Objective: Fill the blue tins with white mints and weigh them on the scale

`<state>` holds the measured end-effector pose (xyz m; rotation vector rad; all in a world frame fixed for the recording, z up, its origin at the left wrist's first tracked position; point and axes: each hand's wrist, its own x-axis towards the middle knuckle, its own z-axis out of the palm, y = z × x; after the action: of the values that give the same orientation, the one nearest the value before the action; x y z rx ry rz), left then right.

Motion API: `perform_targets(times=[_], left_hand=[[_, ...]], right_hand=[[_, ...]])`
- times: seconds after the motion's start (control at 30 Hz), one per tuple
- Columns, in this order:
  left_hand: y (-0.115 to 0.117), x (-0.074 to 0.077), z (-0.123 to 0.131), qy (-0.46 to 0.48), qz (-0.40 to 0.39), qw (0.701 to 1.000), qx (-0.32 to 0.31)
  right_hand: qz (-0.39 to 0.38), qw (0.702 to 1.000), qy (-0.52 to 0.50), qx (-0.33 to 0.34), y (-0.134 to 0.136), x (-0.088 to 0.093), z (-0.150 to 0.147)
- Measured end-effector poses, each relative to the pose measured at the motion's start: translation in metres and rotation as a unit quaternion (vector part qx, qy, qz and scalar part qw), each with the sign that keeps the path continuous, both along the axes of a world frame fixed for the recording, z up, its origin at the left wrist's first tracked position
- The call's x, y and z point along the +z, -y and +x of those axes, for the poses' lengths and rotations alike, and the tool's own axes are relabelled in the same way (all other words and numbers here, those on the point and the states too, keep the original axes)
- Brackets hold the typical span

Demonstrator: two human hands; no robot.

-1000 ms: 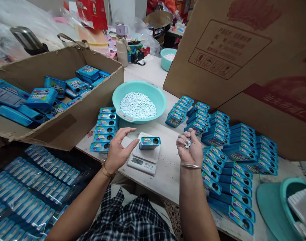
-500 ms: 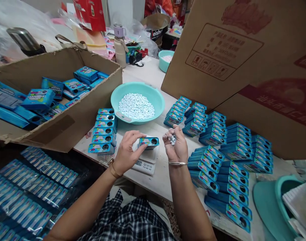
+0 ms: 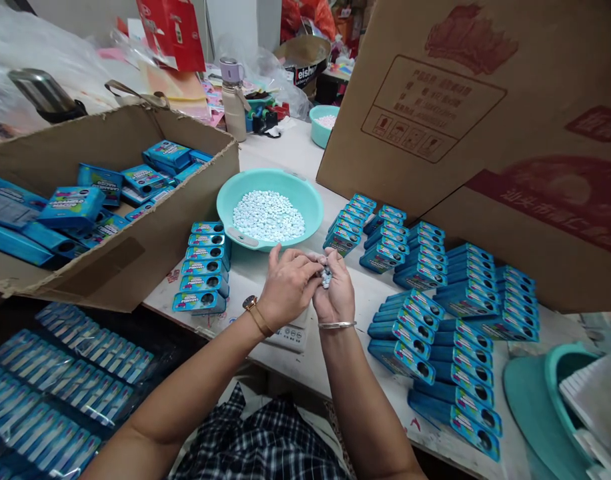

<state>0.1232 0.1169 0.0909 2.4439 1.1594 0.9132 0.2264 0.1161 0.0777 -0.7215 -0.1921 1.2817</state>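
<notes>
Above the table, right hand clutches pellets, left hand close, its pinch unclear.

I could pass a hand along the worktop behind the teal basin, between the open carton and the tall carton. Left of the left hand I have a short gap before a row of blue packs; the scale obstructs below it. Past the right hand, a strip meets ranks of blue packs, leaving just a narrow slot beside the basin.
</notes>
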Motion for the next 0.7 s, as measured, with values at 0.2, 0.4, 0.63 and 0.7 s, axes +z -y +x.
perform_targets(times=[0.2, 0.4, 0.63, 0.7], left_hand=[[-0.001, 0.002, 0.004, 0.013, -0.047, 0.999, -0.007], [-0.001, 0.003, 0.007, 0.055, -0.063, 0.996, -0.015], [-0.003, -0.003, -0.008, 0.024, -0.025, 0.999, 0.033], [-0.006, -0.004, -0.011, -0.037, -0.021, 0.999, 0.006]], right_hand=[[-0.024, 0.999, -0.032, -0.022, -0.001, 0.000, 0.000], [-0.097, 0.987, -0.124, 0.012, -0.006, 0.000, 0.008], [-0.112, 0.978, -0.168, -0.040, -0.001, 0.002, 0.032], [-0.096, 0.981, -0.154, -0.064, 0.001, 0.002, 0.040]])
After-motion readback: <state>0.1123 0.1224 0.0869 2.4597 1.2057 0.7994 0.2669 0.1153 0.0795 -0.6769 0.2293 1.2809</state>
